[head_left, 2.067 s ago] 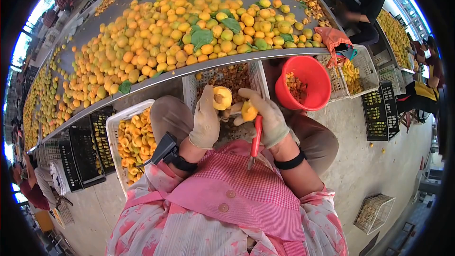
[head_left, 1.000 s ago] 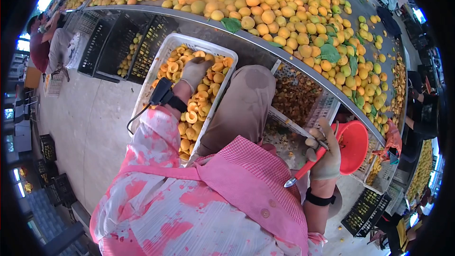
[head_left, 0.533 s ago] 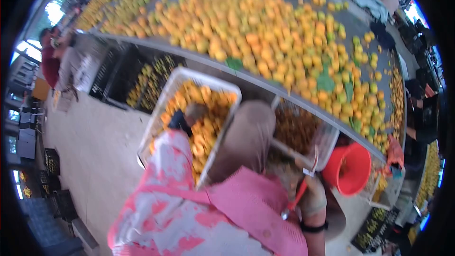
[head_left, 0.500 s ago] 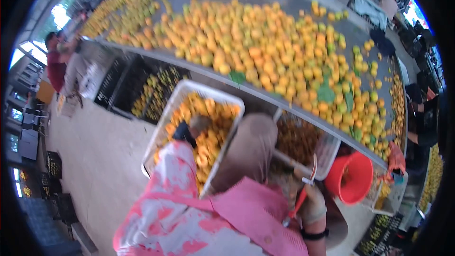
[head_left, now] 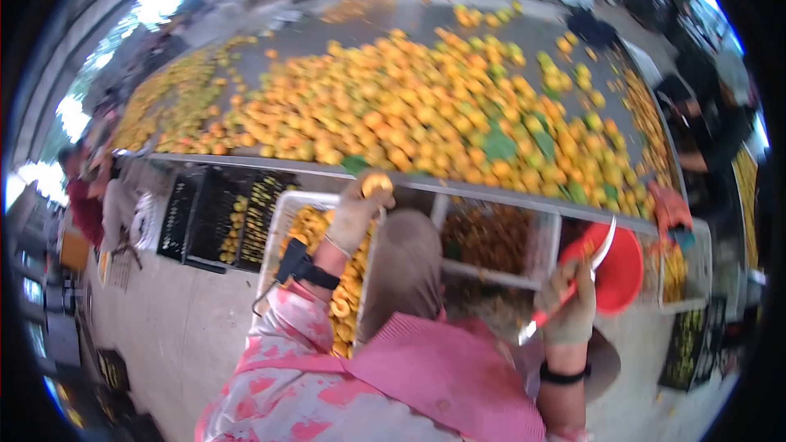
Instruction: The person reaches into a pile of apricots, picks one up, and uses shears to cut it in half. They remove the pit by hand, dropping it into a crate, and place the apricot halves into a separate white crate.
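Note:
My left hand [head_left: 350, 223] is closed on a yellow-orange, peach-like fruit [head_left: 377, 185], its pale round face turned up. It is raised at the near edge of the metal table [head_left: 311, 26], above a white crate [head_left: 278, 211] of cut fruit [head_left: 340, 308]. A curved knife [head_left: 604, 244] with a red handle is gripped in my right hand [head_left: 571, 304], its blade upward beside a red bucket [head_left: 629, 278]. The handle's lower end shows metal. Whole fruits [head_left: 426, 106] with some green leaves [head_left: 498, 143] lie piled across the table.
Under the table edge stands a white crate [head_left: 550, 237] of brown scraps. Black crates [head_left: 214, 217] with fruit sit to the left. A red cloth or glove [head_left: 670, 206] hangs at the right table corner. A seated person [head_left: 90, 196] is at left; other people [head_left: 704, 115] are at right.
My left hand has risen from the crate of cut fruit to the table edge and now holds a fruit. My right hand has lifted the knife higher, and the view has turned.

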The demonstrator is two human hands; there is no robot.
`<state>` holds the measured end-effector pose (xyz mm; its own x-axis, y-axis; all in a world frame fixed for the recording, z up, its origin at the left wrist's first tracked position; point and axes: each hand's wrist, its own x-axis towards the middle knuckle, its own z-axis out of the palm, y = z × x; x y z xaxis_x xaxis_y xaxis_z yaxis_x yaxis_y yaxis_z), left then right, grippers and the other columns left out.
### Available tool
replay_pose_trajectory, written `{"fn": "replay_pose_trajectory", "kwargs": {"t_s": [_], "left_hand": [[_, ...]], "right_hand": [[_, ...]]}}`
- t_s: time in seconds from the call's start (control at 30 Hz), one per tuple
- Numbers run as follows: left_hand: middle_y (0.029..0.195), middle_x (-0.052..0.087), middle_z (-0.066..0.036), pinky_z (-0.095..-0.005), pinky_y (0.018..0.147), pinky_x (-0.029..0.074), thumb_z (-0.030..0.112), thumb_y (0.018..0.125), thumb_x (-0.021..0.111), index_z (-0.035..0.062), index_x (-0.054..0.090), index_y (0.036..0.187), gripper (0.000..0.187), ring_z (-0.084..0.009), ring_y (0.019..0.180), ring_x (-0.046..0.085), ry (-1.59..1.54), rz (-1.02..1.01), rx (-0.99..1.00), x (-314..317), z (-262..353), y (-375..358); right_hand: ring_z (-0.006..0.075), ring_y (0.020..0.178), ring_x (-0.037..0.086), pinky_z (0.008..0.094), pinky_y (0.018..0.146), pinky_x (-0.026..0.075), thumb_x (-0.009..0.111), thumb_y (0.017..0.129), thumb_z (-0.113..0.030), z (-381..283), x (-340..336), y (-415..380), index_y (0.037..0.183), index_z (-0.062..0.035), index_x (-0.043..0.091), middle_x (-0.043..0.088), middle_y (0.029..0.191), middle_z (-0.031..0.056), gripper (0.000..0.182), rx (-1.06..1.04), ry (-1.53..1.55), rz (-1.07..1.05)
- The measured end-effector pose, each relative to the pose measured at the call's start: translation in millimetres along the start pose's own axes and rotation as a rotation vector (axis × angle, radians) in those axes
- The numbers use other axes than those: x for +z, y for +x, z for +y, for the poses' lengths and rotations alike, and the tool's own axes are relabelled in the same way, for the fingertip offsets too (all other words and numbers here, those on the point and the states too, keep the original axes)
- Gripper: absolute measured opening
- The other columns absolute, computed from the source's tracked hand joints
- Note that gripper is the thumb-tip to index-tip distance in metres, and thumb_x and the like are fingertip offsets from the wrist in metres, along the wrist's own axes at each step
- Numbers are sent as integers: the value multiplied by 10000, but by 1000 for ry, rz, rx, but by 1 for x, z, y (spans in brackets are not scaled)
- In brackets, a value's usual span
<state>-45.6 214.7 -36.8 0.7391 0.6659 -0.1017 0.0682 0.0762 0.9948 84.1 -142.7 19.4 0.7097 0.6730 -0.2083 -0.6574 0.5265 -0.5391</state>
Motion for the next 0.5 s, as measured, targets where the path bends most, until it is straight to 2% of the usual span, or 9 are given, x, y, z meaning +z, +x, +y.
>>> {"fn": "replay_pose_trajectory", "kwargs": {"t_s": [0.03, 0.1, 0.17, 0.27, 0.37, 0.4, 0.43, 0.5], "left_hand": [[942, 665, -21, -202, 586, 447, 148, 890, 661, 45, 543, 1294, 434, -79, 756, 603, -7, -94, -24, 23, 18, -6], [966, 660, -22, -192, 581, 426, 116, 898, 647, 45, 543, 1284, 405, -63, 749, 581, -98, -147, 11, 74, 40, -20], [934, 646, -10, -192, 616, 438, 71, 880, 660, 45, 562, 1250, 384, -64, 760, 577, -174, -261, -62, 113, 50, -27], [884, 604, 12, -211, 645, 455, 34, 839, 699, 34, 589, 1176, 355, -77, 754, 575, -208, -473, -121, 160, 45, -43], [883, 604, 8, -212, 666, 457, 51, 833, 715, 33, 589, 1125, 318, -70, 765, 567, -145, -572, -166, 195, 41, -59], [885, 604, 6, -220, 699, 467, 69, 816, 738, 39, 591, 1081, 305, -69, 790, 561, -120, -602, -265, 203, 48, -66], [885, 604, 6, -220, 699, 467, 69, 816, 738, 39, 591, 1081, 305, -69, 790, 561, -118, -621, -274, 211, 46, -70], [875, 598, 5, -227, 713, 472, 84, 796, 758, 36, 592, 1071, 325, -70, 801, 553, -54, -691, -170, 223, 41, -76]], "right_hand": [[120, 474, 383, 281, 459, 326, 500, 994, -394, -5, -2, 0, 859, -142, 546, 431, 620, -20, 289, -51, 5, 17], [112, 486, 393, 267, 470, 324, 501, 997, -380, -5, -8, 3, 820, -139, 508, 426, 615, -22, 299, 60, 48, 163], [116, 484, 396, 267, 464, 320, 516, 996, -361, -6, -15, 3, 798, -133, 486, 415, 604, -17, 303, 26, 44, 96], [124, 466, 386, 283, 448, 303, 550, 988, -345, -22, -2, -3, 750, -129, 482, 402, 584, -13, 328, -270, -65, 140], [133, 446, 350, 289, 427, 278, 527, 992, -315, -39, 14, -8, 697, -127, 385, 344, 562, -8, 378, -497, -124, 170], [138, 443, 350, 290, 426, 292, 514, 993, -299, -42, 23, -9, 684, -122, 339, 341, 565, 1, 397, -598, -155, 177], [143, 444, 368, 295, 432, 326, 501, 992, -276, -44, 24, -9, 681, -116, 353, 369, 569, 7, 380, -668, -181, 190], [146, 442, 380, 306, 437, 352, 481, 991, -258, -46, 35, -12, 680, -109, 359, 370, 566, 7, 365, -752, -295, 248]]}}
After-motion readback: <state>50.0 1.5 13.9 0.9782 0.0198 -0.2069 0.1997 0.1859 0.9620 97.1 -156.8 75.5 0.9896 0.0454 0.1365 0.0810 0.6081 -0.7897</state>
